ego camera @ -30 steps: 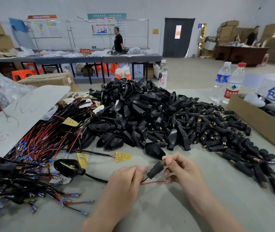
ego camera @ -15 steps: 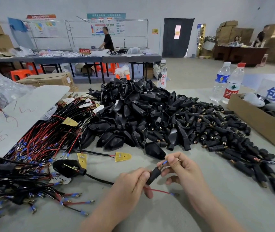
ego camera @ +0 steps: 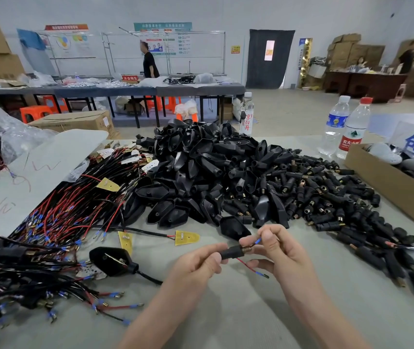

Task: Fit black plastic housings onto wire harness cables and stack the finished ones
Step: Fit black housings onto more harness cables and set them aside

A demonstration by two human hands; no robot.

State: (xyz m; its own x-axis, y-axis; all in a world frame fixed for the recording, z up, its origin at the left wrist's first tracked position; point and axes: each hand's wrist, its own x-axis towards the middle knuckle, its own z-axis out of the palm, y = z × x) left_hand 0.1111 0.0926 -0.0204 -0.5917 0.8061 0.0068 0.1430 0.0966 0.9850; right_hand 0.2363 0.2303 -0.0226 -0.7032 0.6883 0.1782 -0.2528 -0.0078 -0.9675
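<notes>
My left hand grips a small black sleeve housing threaded on a harness cable. My right hand pinches the blue-tipped wire end that sticks out of the sleeve's brass end. A red wire droops below it. The cable runs left to a black teardrop housing lying on the table. A big heap of black teardrop housings lies behind my hands, with small black sleeves spread to its right. Bare red and black harnesses lie at left, finished ones at near left.
Two water bottles and a cardboard box stand at the right. A white board lies at far left. Two yellow circuit pieces rest in front of the heap. A person stands at a far table.
The sleeve has turned from tilted to nearly level between my hands, and more wire shows out of its end. The red wire has swung down to the right. The far person has walked left.
</notes>
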